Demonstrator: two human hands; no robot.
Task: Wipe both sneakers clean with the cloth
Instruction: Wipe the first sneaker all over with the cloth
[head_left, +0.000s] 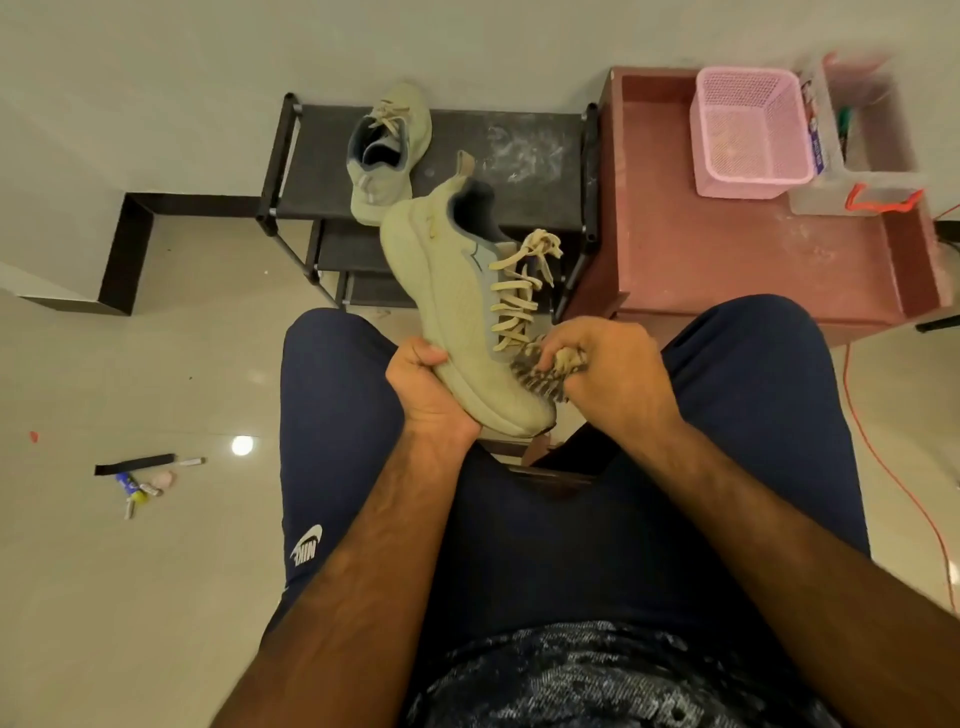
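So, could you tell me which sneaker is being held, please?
The nearer sneaker, gripped by the left hand; the other sneaker rests on the black rack.

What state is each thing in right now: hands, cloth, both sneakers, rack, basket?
Left hand: grips the held sneaker by its sole near the toe.
Right hand: holds the bunched cloth against that sneaker's toe.
Held sneaker: lifted, tilted on its side, laced.
Cloth: crumpled, touching the sneaker.
Second sneaker: resting on the shoe rack, untouched.
Shoe rack: top shelf dusty.
Pink basket: upright on the red table.
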